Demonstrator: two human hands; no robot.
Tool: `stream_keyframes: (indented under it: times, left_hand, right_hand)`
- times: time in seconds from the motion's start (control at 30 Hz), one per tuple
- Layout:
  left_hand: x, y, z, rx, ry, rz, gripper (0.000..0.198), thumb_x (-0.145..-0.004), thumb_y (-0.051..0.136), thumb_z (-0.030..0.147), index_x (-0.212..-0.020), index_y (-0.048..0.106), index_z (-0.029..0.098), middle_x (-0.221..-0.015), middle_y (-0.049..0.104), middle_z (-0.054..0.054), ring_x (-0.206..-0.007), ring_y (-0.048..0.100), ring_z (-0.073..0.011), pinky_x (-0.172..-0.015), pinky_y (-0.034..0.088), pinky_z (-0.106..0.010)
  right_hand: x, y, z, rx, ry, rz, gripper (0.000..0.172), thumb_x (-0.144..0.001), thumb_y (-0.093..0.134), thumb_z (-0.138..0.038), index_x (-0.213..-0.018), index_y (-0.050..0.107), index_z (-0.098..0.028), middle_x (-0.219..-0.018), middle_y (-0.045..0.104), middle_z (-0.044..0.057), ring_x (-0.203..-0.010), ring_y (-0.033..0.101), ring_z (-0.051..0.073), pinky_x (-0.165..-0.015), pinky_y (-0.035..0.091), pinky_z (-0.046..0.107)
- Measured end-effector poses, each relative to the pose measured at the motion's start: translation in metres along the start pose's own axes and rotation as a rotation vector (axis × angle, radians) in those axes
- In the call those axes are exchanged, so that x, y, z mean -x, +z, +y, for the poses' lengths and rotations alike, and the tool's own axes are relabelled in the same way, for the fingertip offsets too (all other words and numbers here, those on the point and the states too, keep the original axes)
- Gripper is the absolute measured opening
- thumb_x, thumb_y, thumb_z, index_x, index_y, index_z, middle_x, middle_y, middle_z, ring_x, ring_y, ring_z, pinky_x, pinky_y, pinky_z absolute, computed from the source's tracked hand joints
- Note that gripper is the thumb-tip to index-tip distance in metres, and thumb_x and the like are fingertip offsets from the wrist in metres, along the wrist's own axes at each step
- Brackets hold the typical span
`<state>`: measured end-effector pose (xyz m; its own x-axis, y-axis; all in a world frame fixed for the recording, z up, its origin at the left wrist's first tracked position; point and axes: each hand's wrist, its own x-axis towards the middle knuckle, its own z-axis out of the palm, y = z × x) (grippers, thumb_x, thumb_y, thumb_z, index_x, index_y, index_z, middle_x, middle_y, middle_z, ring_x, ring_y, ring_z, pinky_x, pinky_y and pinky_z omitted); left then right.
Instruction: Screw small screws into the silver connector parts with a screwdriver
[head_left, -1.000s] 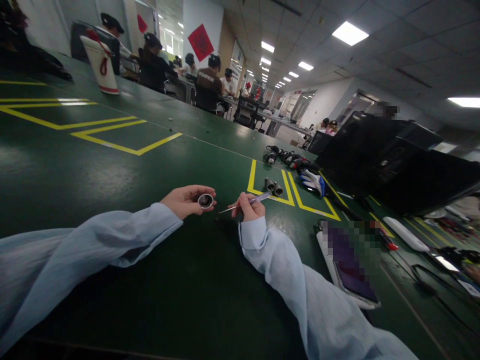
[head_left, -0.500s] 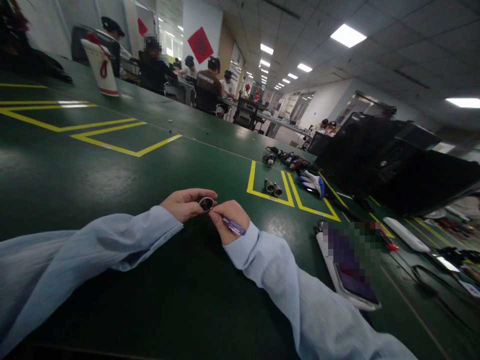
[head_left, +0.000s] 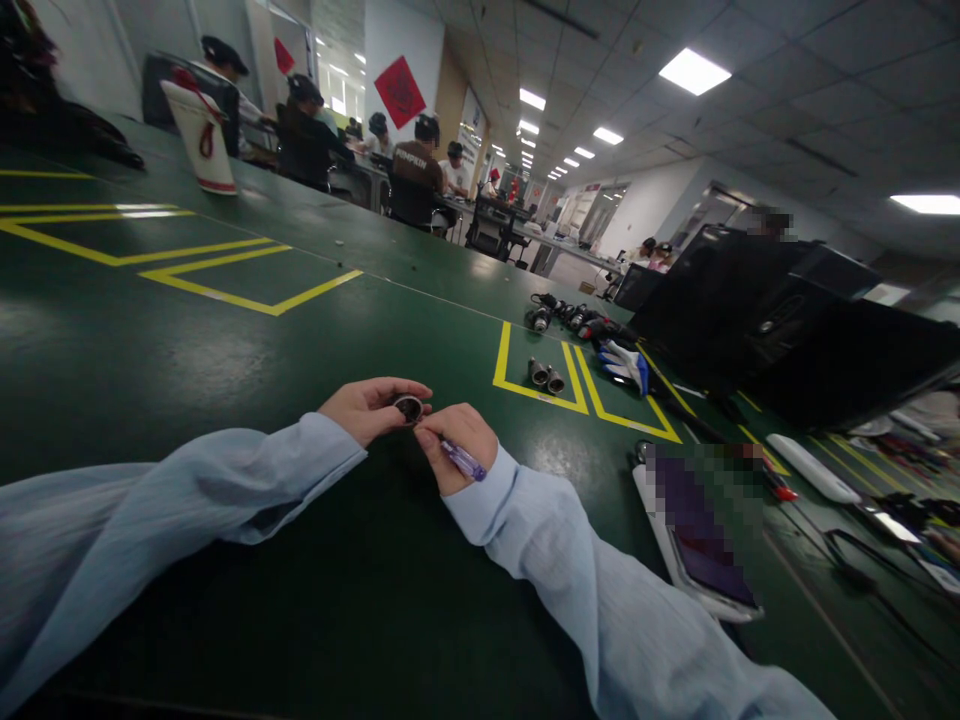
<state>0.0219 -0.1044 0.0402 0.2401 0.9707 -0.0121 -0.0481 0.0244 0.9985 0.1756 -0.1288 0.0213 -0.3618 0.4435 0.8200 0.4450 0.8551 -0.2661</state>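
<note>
My left hand (head_left: 367, 408) is closed around a round metal connector shell (head_left: 409, 408), its dark open end turned toward me. Between the thumb and fingers of my right hand (head_left: 459, 440) is a small screwdriver with a clear purple handle (head_left: 465, 460). Its handle points down to the right, and its thin front end meets the rim of the shell near my left fingertips. The exact contact is too small to make out. Both hands are close together just above the green table (head_left: 300, 560).
Two similar metal shells (head_left: 546, 376) lie in a yellow-taped box to the right. Beyond are dark cabled parts (head_left: 559, 312) and a blue-white glove (head_left: 624, 366). A phone (head_left: 697, 540) lies beside my right forearm. A white cup (head_left: 202, 140) stands far left; people sit behind.
The shell has shifted slightly left and its opening has tilted. The screwdriver handle has turned and moved a little left with my right hand.
</note>
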Motion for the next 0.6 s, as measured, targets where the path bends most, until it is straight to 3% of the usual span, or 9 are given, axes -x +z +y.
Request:
stream_keyframes:
  times: [0.6]
  left_hand:
    - [0.0024,0.0025,0.0053,0.036,-0.032,0.014,0.031,-0.052,0.058,0.007,-0.080,0.067,0.016,-0.080,0.070,-0.003,-0.087,0.064,-0.0195,-0.080,0.051,-0.028]
  right_hand:
    - [0.0006,0.0013,0.0009,-0.017,-0.005,-0.006,0.018,-0.083,0.043,-0.022,-0.074,0.057,-0.017,-0.069,0.065,0.004,-0.069,0.058,0.014,-0.069,0.047,0.027]
